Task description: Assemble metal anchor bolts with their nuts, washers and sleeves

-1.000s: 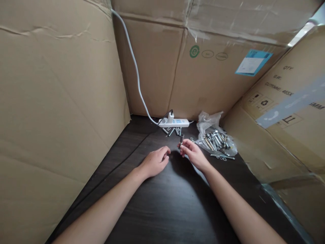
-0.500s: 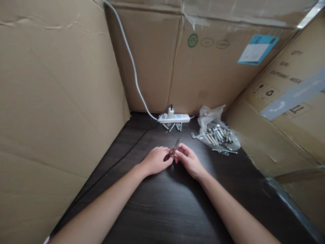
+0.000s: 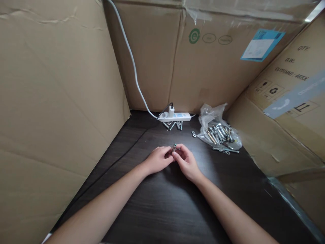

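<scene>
In the head view, a short metal expansion bolt (image 3: 174, 147) stands nearly upright between my two hands, its round end up. My right hand (image 3: 187, 163) pinches it between thumb and fingers. My left hand (image 3: 159, 159) is curled close on the other side, thumb and fingertips meeting at the bolt's lower part. That lower part is hidden by the fingers. Both hands are just above the dark table (image 3: 162, 206). Behind them lie several loose bolt parts (image 3: 172, 126), with metal rods, sleeves and small rings among them.
A white power strip (image 3: 186, 117) with a plugged-in charger stands at the back. A black cable (image 3: 119, 157) crosses the left side. To the right lies a clear plastic bag (image 3: 207, 113) of expansion bolts, with loose nuts (image 3: 193, 134) and washers nearby. Cardboard walls (image 3: 149, 57) surround the table.
The expansion bolt has gone from a slant to nearly upright and sits lower between the fingers, with less of it showing. The hands have barely moved; the view has shifted slightly.
</scene>
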Demonstrator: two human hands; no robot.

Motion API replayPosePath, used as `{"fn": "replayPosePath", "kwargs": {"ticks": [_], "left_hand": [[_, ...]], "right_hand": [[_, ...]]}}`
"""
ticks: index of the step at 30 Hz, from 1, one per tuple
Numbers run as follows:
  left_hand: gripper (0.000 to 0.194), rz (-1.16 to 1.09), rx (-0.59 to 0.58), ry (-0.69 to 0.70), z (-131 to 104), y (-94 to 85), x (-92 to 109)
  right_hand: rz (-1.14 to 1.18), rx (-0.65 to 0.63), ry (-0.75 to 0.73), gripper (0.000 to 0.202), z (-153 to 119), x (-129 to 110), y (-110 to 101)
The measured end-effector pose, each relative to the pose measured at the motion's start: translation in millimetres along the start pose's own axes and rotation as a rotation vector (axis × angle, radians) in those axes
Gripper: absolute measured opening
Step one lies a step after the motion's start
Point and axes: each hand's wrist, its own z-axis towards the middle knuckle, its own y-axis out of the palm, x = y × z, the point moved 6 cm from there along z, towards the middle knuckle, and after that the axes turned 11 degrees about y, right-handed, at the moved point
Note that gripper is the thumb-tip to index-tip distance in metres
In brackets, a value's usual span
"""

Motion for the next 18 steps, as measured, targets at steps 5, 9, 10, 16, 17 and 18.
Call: {"fn": "replayPosePath", "kwargs": {"ticks": [5,9,10,16,17,18], "left_hand": [[0.020,0.017,-0.048,0.022,1.2,2.4,3.7],[0.023,0.070,-0.098,0.036,1.2,1.5,7.2],[0.023,0.074,-0.103,0.044,1.2,1.2,7.7],[0.023,0.114,-0.110,0.039,0.8,0.6,7.2],[0.022,0.119,-0.108,0.034,0.6,0.5,7.1],[0.020,0.121,-0.107,0.033,0.5,0.5,7.3]], "right_hand": [[-0.014,0.044,-0.042,0.019,0.5,4.3,-0.6],[-0.038,0.051,-0.052,0.018,0.5,5.7,-0.3],[-0.046,0.051,-0.051,0.018,0.3,5.7,-0.2],[-0.178,0.122,-0.082,0.015,-1.2,2.7,-2.1],[-0.201,0.130,-0.095,0.015,-1.5,1.8,-2.2],[-0.223,0.136,-0.105,0.014,-1.6,1.1,-2.2]]}}
